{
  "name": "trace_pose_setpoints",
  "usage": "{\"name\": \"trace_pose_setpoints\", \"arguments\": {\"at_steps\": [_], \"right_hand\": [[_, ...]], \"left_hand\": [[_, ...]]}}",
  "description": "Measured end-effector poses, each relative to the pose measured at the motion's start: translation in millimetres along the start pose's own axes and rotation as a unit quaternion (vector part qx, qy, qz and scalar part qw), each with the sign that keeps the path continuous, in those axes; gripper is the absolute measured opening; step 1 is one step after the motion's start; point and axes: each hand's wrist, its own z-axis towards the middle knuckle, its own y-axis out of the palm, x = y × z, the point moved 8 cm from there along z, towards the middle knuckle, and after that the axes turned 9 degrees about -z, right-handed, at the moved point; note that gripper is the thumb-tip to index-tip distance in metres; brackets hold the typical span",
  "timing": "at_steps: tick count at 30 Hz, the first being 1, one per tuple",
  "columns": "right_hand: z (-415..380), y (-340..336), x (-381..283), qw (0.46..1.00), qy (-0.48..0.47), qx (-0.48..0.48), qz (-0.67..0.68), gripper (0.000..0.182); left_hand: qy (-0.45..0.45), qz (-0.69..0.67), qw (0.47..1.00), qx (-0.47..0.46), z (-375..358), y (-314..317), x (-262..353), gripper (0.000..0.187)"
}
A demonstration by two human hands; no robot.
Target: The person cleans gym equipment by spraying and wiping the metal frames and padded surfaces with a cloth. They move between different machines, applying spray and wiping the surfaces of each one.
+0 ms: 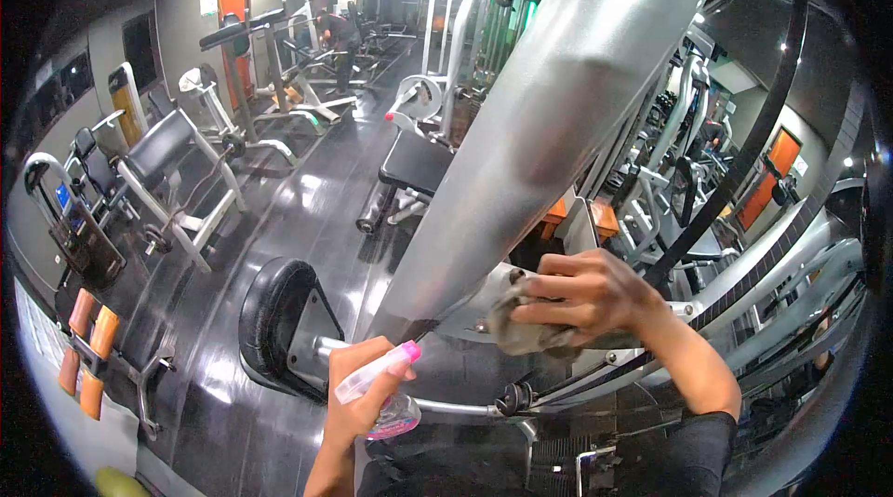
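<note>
Step in hand looks like wiping down the machine: your right hand has a bunched grey cloth at the metal bracket by the lower end of the big silver beam. Right fingers are bent and close together, pinching the cloth; it overlaps the bracket in view, but I can't confirm how firmly it bears on it. Your left hand is wrapped round the spray bottle, thumb along its near side just under the pink nozzle; can't tell whether a finger is on the trigger. Bottle sits lower left of the cloth, apart from it, right of the black pad. Nozzle points up and right in view, roughly at the beam and cloth side. Bottle's long axis drops away from you, foreshortened, base down, probably a bit tilted. Cloth is crumpled, no clear axis. My read: next move calls for flat cloth pressure along the bracket, bottle held clear; if the metal's dry, clear your right hand before spraying.
</note>
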Motion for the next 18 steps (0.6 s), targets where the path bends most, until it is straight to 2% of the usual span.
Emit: {"name": "trace_pose_setpoints", "arguments": {"at_steps": [1, 6, 8, 9, 13, 15, 18], "right_hand": [[-7, 3, -3, 0.997, -0.037, -0.050, -0.041, 0.055], [-21, -1, -11, 0.993, -0.031, -0.067, -0.087, 0.045], [-8, 2, -24, 0.987, -0.029, 0.043, -0.149, 0.035], [-1, 7, -28, 0.987, 0.013, 0.070, -0.144, 0.021], [18, 24, -59, 0.978, 0.009, 0.074, -0.196, 0.010], [15, 51, -75, 0.971, -0.087, -0.021, -0.221, 0.011], [4, 52, -70, 0.971, -0.119, -0.039, -0.201, 0.014]], "left_hand": [[0.003, -0.006, 1.000, 0.001, -1, -1, 0, 0.030], [0.000, -0.015, 1.000, 0.000, -3, -1, 1, 0.030], [-0.024, -0.003, 1.000, -0.009, -2, 0, -2, 0.030], [-0.023, -0.003, 1.000, -0.010, 0, 1, -3, 0.030], [-0.001, -0.013, 1.000, -0.025, 1, 7, -1, 0.031], [-0.003, -0.013, 1.000, -0.026, 1, 5, 0, 0.031], [-0.013, -0.009, 1.000, -0.016, -3, -2, -6, 0.030]]}}
